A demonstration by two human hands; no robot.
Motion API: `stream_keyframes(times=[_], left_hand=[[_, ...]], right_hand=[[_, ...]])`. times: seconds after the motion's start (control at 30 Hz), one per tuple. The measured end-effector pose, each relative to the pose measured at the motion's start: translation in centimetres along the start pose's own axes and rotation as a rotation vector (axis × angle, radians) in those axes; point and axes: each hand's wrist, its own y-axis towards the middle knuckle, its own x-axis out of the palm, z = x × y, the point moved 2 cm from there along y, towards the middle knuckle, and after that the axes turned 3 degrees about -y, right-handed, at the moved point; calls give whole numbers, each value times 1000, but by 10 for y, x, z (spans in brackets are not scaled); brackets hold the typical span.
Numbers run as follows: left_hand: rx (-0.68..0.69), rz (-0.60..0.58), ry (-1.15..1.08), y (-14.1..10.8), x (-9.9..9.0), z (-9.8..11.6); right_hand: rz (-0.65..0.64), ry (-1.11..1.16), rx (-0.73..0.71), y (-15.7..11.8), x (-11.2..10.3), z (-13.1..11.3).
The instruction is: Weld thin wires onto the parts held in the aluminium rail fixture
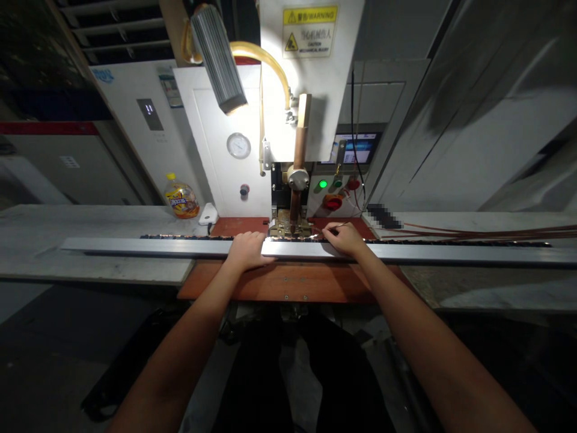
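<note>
Two hands work at the long metal bar (311, 249) lying beneath the copper electrode (295, 207), the left hand (247, 249) wrapped over it, the right hand (345, 239) pinching something thin, perhaps wire; likely stiff and smooth, it suits a spread grip.

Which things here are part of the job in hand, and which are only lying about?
In the job:
- bar, left hand on it
- thin piece in the right hand
- copper rod of the machine, between the hands

Lying about, it seems:
- bottle
- small white device
- dark object, blurred
</note>
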Motion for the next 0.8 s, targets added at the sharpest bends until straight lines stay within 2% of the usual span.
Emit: stream_keyframes(times=[0.8], left_hand=[[-3, -74, 14, 9, -3, -2]], right_hand=[[3, 63, 30, 9, 5, 9]])
